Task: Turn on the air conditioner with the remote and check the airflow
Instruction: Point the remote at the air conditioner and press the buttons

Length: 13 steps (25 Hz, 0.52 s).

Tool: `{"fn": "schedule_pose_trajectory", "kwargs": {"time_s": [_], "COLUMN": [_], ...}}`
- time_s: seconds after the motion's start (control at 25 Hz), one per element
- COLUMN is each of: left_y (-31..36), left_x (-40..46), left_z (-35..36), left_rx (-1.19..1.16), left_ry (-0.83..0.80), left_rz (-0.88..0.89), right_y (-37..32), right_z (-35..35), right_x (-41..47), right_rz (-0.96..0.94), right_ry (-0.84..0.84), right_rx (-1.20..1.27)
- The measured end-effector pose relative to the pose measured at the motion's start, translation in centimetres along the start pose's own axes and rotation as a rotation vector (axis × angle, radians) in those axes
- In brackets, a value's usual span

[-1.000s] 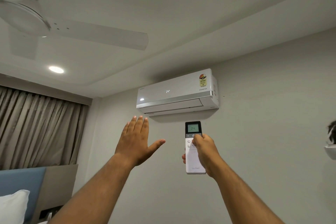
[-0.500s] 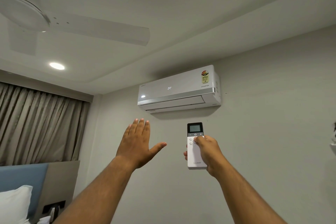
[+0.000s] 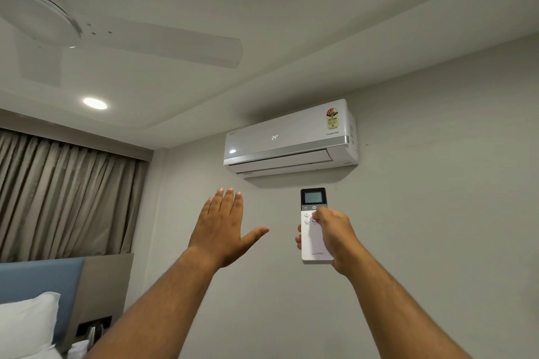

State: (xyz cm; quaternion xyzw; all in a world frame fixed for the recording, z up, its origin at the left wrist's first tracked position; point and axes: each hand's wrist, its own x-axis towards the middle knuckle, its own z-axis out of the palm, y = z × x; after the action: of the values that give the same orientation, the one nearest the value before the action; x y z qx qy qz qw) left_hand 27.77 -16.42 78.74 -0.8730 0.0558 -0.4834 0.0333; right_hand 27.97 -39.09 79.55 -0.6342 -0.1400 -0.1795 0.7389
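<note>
Air conditioner (image 3: 287,137): wall-mounted, display reading 24. Right hand (image 3: 335,237) grasps upright remote (image 3: 313,230) (thumb on buttons). Left hand (image 3: 223,227): flat, released, raised below the unit.

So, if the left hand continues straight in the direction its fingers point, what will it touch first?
The left hand is open, with its fingers pointing up toward the air conditioner. Nothing lies between them, so it would probably meet the unit's underside near the left end, or the wall just below; depth is unclear.
</note>
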Motion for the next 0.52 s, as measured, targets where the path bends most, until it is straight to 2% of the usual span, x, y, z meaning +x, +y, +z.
{"fn": "schedule_pose_trajectory", "kwargs": {"time_s": [0.52], "left_y": [0.15], "left_x": [-0.13], "left_z": [-0.59], "left_rx": [0.012], "left_ry": [0.015], "left_rz": [0.008], "right_y": [-0.39], "right_z": [0.89], "right_x": [-0.8], "right_rz": [-0.016], "right_ry": [-0.015], "right_rx": [-0.012]}}
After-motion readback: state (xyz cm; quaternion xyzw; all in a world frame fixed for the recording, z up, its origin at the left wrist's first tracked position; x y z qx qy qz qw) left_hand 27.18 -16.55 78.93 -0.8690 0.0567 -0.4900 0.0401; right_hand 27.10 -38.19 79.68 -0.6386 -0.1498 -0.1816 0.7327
